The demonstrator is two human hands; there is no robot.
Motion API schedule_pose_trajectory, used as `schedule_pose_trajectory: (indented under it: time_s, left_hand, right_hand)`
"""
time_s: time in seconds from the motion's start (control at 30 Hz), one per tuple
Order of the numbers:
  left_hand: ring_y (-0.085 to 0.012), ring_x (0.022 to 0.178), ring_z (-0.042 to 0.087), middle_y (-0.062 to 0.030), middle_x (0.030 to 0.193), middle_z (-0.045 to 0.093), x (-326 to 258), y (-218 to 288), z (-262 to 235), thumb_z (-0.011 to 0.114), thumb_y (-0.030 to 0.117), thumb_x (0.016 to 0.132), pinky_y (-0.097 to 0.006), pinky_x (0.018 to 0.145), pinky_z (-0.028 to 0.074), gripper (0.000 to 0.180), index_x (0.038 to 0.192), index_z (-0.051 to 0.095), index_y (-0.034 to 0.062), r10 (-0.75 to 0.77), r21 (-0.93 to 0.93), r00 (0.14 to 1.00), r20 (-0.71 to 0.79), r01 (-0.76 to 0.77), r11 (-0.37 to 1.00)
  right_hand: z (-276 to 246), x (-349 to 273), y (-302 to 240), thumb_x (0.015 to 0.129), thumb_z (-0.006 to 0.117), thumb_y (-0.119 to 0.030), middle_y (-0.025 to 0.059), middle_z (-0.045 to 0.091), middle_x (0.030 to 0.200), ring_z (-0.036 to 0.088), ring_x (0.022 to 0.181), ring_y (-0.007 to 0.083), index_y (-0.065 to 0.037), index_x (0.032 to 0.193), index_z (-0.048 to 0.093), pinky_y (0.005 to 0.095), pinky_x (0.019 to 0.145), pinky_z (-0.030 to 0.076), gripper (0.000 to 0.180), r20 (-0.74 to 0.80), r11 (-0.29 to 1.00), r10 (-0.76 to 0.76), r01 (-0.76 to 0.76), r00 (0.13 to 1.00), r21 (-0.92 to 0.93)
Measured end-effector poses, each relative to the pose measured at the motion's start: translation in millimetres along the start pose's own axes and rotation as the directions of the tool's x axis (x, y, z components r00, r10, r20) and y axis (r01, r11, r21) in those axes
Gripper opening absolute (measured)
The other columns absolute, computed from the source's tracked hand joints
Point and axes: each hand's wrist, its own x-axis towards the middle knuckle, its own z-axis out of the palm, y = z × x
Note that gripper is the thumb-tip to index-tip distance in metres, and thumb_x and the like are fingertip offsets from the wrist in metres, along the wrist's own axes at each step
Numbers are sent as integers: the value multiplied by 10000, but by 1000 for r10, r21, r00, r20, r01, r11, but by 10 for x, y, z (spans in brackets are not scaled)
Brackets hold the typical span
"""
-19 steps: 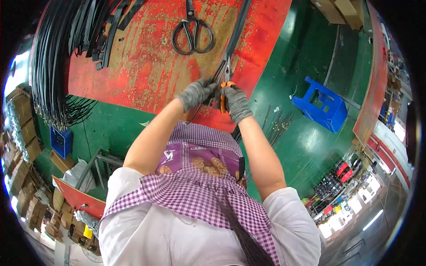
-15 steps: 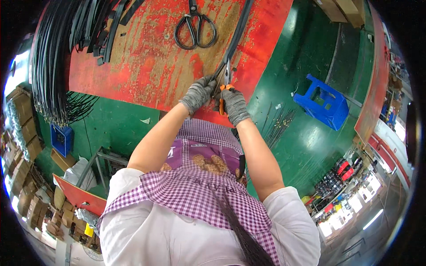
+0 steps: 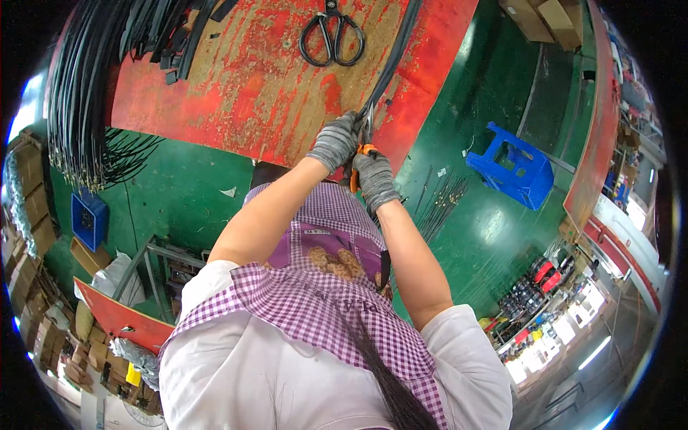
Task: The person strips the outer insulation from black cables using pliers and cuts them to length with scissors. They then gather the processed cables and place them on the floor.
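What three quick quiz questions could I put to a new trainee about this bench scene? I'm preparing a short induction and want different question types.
1. True or false: the large black scissors lie untouched on the red worktable, apart from both hands.
2. Which tool does the right hand grip? A) orange-handled snips B) a hammer C) a tape measure
3. Fill in: the left hand steadies a long black ____ that runs up across the table.

Key: 1 true; 2 A; 3 strip. Both hands wear grey knit gloves and work at the table's near edge.
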Motion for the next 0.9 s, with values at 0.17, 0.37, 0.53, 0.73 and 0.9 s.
schedule_pose_trajectory:
  time_s: [0.17, 0.37, 0.53, 0.73, 0.9]
  left_hand:
    - [-357, 747, 506, -209, 778, 530, 18, -65, -88, 437, 172, 769, -409, 606, 404, 199, 911, 478, 39, 88, -29, 996, 9, -88, 996]
    - [-369, 761, 497, -218, 798, 530, -28, 57, -175, 416, 174, 777, -413, 628, 404, 206, 908, 472, 27, 77, 11, 996, 52, -78, 997]
    - [-254, 762, 523, -160, 828, 553, 23, -83, -118, 432, 201, 798, -332, 680, 409, 262, 994, 467, 30, 10, -76, 982, 190, 5, 997]
    - [-108, 765, 490, -56, 841, 562, 23, -337, -65, 451, 227, 805, -262, 699, 396, 281, 980, 505, 15, -42, -503, 969, 242, 163, 849]
    - [-201, 682, 533, -135, 774, 569, 58, -215, -68, 455, 325, 786, -300, 644, 409, 350, 915, 540, 11, -164, -179, 982, 94, 179, 967]
  right_hand:
    - [24, 237, 122, 670, 455, -117, 100, 484, 571, 495, 479, 220, -13, 735, 494, 334, 440, 412, 128, 59, 915, 253, -258, 966, 311]
    - [8, 196, 134, 626, 427, -32, 136, 472, 695, 481, 562, 270, 7, 845, 421, 407, 514, 437, 222, 252, 814, 120, -241, 960, 529]
    - [-178, 193, -7, 647, 433, -53, 123, 491, 776, 513, 674, 288, -15, 895, 430, 433, 601, 454, 251, 483, 708, 0, -341, 876, 618]
    - [-225, 358, 17, 690, 460, -59, 108, 512, 728, 524, 637, 298, -36, 874, 453, 459, 602, 462, 185, 469, 768, 131, -388, 874, 509]
    - [-149, 406, -18, 705, 468, -109, 97, 508, 657, 522, 583, 270, -57, 790, 471, 407, 517, 469, 100, 227, 923, 241, -295, 944, 246]
